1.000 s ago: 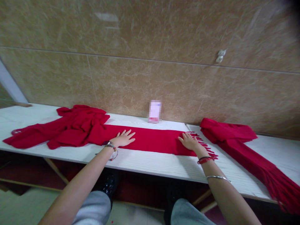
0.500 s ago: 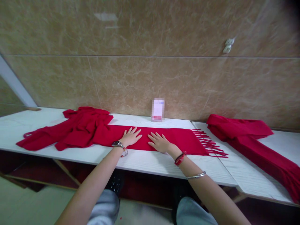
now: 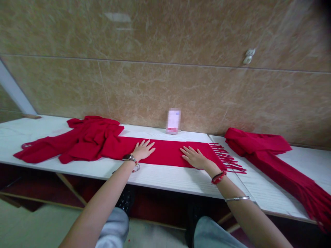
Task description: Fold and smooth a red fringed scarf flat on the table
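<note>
Across the middle of the frame, a red scarf (image 3: 165, 152) lies flat on a white table (image 3: 165, 179), bunched at the left and fringed at its right end, with the left hand (image 3: 142, 151) and the right hand (image 3: 193, 157) resting on it, both open with fingers spread, palms down, gripping nothing. A second red scarf (image 3: 274, 165) lies folded at the right, its fringe toward the lower right, and a blurred pinkish item (image 3: 173, 121) stands near the wall (image 3: 144, 89) at centre.
</note>
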Demonstrator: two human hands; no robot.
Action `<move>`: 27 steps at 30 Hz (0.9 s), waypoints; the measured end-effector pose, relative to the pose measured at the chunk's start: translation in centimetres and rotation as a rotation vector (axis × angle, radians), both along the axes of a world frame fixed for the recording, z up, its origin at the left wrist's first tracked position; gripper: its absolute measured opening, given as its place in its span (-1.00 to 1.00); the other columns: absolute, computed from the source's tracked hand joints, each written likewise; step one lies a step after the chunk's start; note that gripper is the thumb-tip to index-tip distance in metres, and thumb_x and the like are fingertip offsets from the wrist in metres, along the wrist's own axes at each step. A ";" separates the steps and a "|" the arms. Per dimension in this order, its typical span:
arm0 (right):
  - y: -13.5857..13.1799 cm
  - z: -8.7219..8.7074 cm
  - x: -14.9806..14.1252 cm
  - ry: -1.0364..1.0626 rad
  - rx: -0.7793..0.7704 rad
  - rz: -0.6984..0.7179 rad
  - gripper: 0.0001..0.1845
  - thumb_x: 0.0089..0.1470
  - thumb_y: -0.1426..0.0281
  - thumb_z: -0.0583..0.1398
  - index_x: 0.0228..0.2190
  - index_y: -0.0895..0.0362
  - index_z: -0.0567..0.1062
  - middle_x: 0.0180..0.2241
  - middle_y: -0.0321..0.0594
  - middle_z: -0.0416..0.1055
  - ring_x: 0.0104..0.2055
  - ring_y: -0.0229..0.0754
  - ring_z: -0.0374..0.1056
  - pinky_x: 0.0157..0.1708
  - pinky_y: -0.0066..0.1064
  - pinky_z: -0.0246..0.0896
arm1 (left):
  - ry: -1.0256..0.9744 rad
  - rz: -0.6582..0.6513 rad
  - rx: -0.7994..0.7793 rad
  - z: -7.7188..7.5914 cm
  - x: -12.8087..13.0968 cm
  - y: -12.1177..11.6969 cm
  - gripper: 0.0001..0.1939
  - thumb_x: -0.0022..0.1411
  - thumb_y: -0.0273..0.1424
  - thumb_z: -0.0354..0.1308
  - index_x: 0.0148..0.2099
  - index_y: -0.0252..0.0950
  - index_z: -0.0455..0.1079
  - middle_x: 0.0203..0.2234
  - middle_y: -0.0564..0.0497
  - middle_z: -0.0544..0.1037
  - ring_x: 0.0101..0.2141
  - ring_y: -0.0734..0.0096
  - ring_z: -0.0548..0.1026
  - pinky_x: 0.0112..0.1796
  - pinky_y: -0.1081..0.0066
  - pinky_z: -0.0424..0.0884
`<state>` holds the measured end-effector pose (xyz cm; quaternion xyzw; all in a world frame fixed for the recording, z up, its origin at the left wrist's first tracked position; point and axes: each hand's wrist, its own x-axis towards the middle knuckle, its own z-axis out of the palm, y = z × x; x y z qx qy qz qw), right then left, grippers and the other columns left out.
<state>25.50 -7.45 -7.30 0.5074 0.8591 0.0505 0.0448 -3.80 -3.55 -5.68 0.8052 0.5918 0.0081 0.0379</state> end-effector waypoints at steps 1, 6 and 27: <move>0.0 -0.4 1.5 0.007 0.017 -0.038 -0.55 0.21 0.35 -0.16 0.12 -0.07 0.12 0.24 -0.20 -0.19 0.25 0.06 -0.29 0.01 0.23 -0.14 | -0.001 0.002 0.003 0.1 0.0 -0.1 -0.42 0.24 -0.02 -0.37 0.26 -0.04 -0.12 0.24 0.05 -0.13 0.20 0.08 -0.16 0.08 -0.02 -0.14; -0.9 -1.2 8.2 -0.014 0.033 -0.152 -0.55 0.19 0.42 -0.15 0.07 0.00 0.22 0.23 -0.15 -0.14 0.25 0.02 -0.29 0.04 0.17 -0.11 | 0.000 0.002 0.017 -0.1 0.0 0.0 -0.43 0.25 -0.04 -0.35 0.26 -0.04 -0.12 0.24 0.04 -0.12 0.20 0.09 -0.16 0.08 -0.01 -0.14; -4.4 2.3 -10.0 0.257 -0.234 0.314 -0.45 0.21 0.17 -0.21 0.19 0.06 -0.05 0.24 -0.20 -0.18 0.25 0.04 -0.31 0.12 0.14 -0.36 | 0.006 -0.212 -0.045 0.3 -2.1 -4.3 -0.23 0.16 0.11 -0.26 0.28 -0.21 -0.18 0.25 -0.06 -0.20 0.21 0.17 -0.26 0.12 0.09 -0.22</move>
